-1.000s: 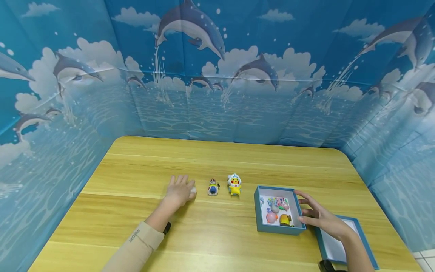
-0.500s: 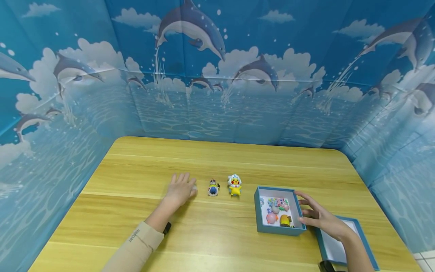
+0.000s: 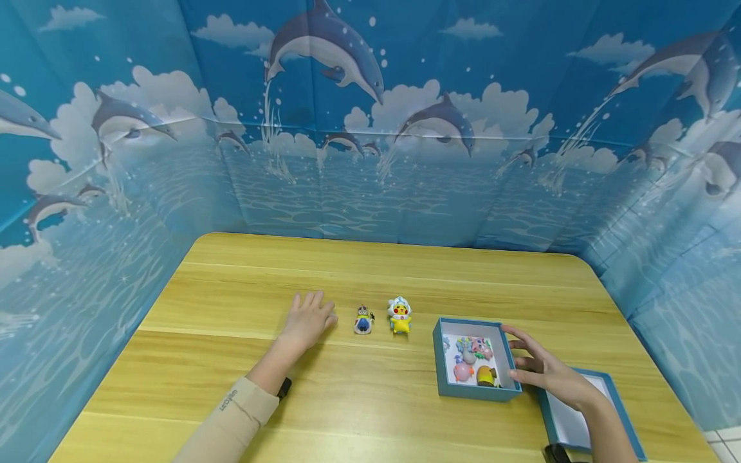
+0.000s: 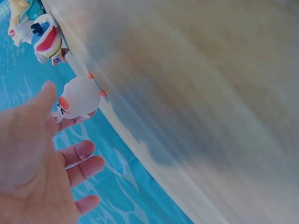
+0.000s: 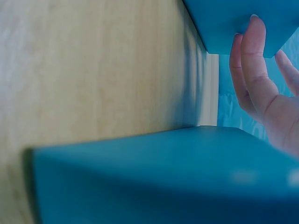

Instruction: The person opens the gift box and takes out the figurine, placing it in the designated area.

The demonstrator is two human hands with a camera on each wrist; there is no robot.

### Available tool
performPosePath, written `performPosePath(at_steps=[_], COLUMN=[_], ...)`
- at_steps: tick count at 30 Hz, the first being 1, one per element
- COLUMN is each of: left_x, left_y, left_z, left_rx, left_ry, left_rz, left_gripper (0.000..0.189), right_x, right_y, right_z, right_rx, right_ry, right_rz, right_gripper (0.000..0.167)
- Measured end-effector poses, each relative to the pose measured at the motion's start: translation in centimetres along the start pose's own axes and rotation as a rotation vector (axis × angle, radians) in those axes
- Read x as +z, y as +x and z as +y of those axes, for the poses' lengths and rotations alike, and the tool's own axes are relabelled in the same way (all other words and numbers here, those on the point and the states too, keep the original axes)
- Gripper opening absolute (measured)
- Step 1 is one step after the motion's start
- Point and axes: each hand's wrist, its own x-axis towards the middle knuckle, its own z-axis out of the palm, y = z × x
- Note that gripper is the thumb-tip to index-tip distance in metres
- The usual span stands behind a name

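Observation:
My left hand point(image 3: 305, 323) is low over the table's left half, fingers spread. Next to it in the left wrist view stands a white, round-bodied figurine point(image 4: 80, 97) with orange feet; the thumb is apart from it and the index finger passes behind it. My hand hides it in the head view. To the right stand a small figurine in blue and yellow point(image 3: 363, 320) and a yellow Pikachu figurine in a white hood point(image 3: 399, 315). My right hand point(image 3: 550, 373) rests its fingertips against the right wall of a blue box point(image 3: 477, 390) holding several small figurines.
A blue box lid point(image 3: 570, 421) lies inside up, right of the box and beneath my right forearm. The wooden table point(image 3: 347, 405) ends at a dolphin-print curtain point(image 3: 359, 193) behind and at both sides.
My left hand has shifted slightly away from me, and the white figurine that showed beside its fingers is now covered in the head view. The right hand and the box stay put.

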Motion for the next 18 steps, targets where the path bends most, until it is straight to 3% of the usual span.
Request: performPosePath(at_steps=[6, 18], left_x=[0.30, 0.40], left_y=[0.06, 0.16], left_z=[-0.19, -0.38], left_rx=[0.010, 0.014], left_ry=[0.039, 0.002], left_rz=[0.023, 0.040], left_gripper=[0.051, 0.037], right_x=[0.03, 0.06], right_y=[0.00, 0.08], right_z=[-0.03, -0.16], right_rx=[0.001, 0.007], right_ry=[-0.001, -0.001], right_rz=[0.002, 0.008], right_gripper=[0.072, 0.072])
